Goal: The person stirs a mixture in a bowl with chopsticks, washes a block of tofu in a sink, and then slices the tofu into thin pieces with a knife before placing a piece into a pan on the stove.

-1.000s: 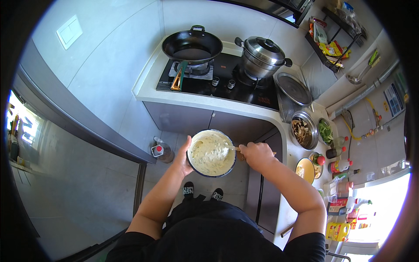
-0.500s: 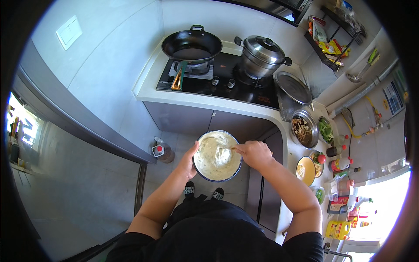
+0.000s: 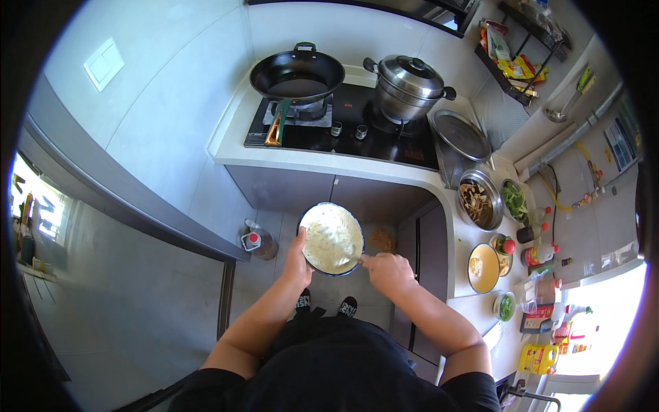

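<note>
Left fingers (image 3: pixel 301 242) hold the bowl (image 3: pixel 332 273), right fingers (image 3: pixel 375 264) apparently a mostly hidden utensil (image 3: pixel 355 258), with wok (image 3: pixel 297 77) and pot (image 3: pixel 406 96) beyond.

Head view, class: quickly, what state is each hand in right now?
Left hand: holding the bowl at its left side, thumb at the rim.
Right hand: closed on a thin utensil, mostly hidden.

White lettering (image 3: pixel 347 310) on black footwear (image 3: pixel 349 301) — bottle labels (image 3: pixel 533 321) too small to read.
</note>
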A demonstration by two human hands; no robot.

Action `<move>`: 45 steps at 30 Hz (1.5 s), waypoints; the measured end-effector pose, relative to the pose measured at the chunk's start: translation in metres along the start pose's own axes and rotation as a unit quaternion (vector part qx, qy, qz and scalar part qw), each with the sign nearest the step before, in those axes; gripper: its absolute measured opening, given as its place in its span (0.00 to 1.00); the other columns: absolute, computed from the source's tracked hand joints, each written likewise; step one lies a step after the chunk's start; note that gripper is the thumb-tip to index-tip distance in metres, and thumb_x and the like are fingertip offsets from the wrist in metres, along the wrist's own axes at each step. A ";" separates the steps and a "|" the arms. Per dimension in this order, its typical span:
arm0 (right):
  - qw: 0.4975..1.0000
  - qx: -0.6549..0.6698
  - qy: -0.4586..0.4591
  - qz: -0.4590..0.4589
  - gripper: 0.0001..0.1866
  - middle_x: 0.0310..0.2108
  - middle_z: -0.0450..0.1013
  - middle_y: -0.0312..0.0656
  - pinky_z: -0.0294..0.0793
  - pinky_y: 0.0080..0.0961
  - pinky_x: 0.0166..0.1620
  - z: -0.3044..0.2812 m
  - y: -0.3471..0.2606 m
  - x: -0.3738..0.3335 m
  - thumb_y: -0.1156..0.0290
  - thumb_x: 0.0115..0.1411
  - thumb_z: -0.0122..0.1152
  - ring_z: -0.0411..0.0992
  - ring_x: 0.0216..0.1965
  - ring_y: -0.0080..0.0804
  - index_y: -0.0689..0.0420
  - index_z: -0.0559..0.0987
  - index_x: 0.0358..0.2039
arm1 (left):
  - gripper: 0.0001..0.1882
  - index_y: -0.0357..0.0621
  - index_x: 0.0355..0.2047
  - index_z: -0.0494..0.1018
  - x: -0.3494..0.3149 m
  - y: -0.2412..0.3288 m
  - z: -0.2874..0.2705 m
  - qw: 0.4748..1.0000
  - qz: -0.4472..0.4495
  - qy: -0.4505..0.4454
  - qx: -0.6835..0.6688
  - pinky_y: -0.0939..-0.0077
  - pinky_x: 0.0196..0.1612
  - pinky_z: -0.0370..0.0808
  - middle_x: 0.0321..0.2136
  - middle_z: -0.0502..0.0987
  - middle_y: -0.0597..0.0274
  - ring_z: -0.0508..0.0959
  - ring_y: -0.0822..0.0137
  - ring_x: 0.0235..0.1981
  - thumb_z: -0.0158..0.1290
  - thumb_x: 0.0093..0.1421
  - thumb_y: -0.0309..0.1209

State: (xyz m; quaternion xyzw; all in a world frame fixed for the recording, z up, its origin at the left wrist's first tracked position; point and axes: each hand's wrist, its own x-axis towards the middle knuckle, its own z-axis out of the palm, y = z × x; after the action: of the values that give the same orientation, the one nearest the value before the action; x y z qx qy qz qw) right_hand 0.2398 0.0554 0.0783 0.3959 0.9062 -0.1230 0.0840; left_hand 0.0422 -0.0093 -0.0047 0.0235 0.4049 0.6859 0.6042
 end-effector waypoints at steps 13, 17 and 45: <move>0.999 0.037 0.020 0.025 0.12 0.28 0.77 0.46 0.76 0.40 0.38 -0.001 0.002 0.010 0.60 0.60 0.52 0.76 0.33 0.44 0.38 0.81 0.42 | 0.33 0.42 0.56 0.61 0.005 -0.009 0.001 0.997 0.066 0.018 -0.021 0.65 0.55 0.67 0.53 0.69 0.59 0.70 0.64 0.54 0.45 0.62 0.56; 0.979 0.168 0.076 0.084 0.13 0.33 0.77 0.44 0.75 0.41 0.37 -0.025 0.013 0.020 0.62 0.60 0.50 0.76 0.35 0.44 0.38 0.80 0.43 | 0.33 0.42 0.57 0.61 -0.001 -0.006 0.007 0.995 0.096 0.020 -0.021 0.66 0.58 0.64 0.54 0.69 0.59 0.68 0.63 0.56 0.43 0.63 0.55; 0.987 0.111 0.066 0.094 0.13 0.30 0.78 0.41 0.75 0.39 0.43 -0.012 0.027 0.029 0.60 0.59 0.54 0.76 0.36 0.43 0.35 0.80 0.44 | 0.35 0.45 0.57 0.62 -0.001 0.002 0.013 0.999 0.049 0.001 -0.023 0.64 0.58 0.64 0.55 0.68 0.59 0.67 0.62 0.57 0.43 0.61 0.59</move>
State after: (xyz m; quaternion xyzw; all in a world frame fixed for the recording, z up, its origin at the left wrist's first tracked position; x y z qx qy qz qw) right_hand 0.2395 0.0971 0.0781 0.4937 0.8491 -0.1879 -0.0089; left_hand 0.0476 -0.0032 0.0051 0.0282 0.3877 0.7237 0.5701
